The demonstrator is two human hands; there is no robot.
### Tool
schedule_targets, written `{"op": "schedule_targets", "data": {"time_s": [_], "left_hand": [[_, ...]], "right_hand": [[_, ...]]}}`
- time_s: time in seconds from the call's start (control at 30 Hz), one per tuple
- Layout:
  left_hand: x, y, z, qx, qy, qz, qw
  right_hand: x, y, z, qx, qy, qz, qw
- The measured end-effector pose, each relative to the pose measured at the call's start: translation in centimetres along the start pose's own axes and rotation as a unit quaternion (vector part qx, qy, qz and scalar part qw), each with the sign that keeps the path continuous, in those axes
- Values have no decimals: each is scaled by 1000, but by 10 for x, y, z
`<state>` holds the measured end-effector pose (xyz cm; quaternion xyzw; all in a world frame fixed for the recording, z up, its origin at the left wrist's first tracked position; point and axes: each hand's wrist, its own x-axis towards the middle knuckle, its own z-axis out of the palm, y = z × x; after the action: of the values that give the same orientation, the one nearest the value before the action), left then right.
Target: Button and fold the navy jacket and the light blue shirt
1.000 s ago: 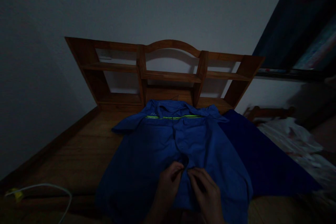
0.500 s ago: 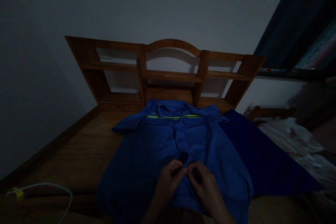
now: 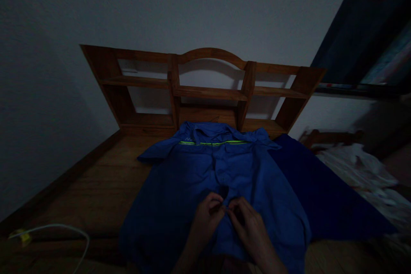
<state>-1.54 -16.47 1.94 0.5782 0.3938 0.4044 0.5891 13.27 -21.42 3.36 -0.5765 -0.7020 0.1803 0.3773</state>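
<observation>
A blue work shirt [image 3: 192, 180] with a yellow-green stripe across the chest lies flat, front up, on a wooden bed platform [image 3: 102, 188]. My left hand [image 3: 207, 216] and my right hand [image 3: 247, 222] meet at the shirt's front placket, low on the garment. Both have their fingers pinched on the placket edges. The fingertips touch each other over the cloth. The light is dim, so whatever small thing sits between the fingers is not visible.
A wooden headboard with open shelves [image 3: 208, 90] stands behind the shirt. A darker blue cloth [image 3: 317, 197] lies to the right of it, and pale crumpled fabric [image 3: 362, 171] further right. A white cable [image 3: 61, 229] curls at the near left. A grey wall runs along the left.
Both hands have shifted slightly up the placket and drawn closer together, fingertips now touching. The shirt has stayed in place.
</observation>
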Motion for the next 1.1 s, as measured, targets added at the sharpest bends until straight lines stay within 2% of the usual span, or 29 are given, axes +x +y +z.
{"op": "schedule_targets", "data": {"time_s": [0.17, 0.63, 1.1], "left_hand": [[-1, 5, -1, -2, -6, -12, 1000], [1, 4, -1, 13, -1, 10, 1000], [-1, 13, 0, -12, 1, 3, 1000]], "right_hand": [[0, -2, -1, 6, -2, 2, 1000], [-1, -7, -8, 57, -3, 40, 998], [-7, -6, -5, 99, 1, 50, 994]]}}
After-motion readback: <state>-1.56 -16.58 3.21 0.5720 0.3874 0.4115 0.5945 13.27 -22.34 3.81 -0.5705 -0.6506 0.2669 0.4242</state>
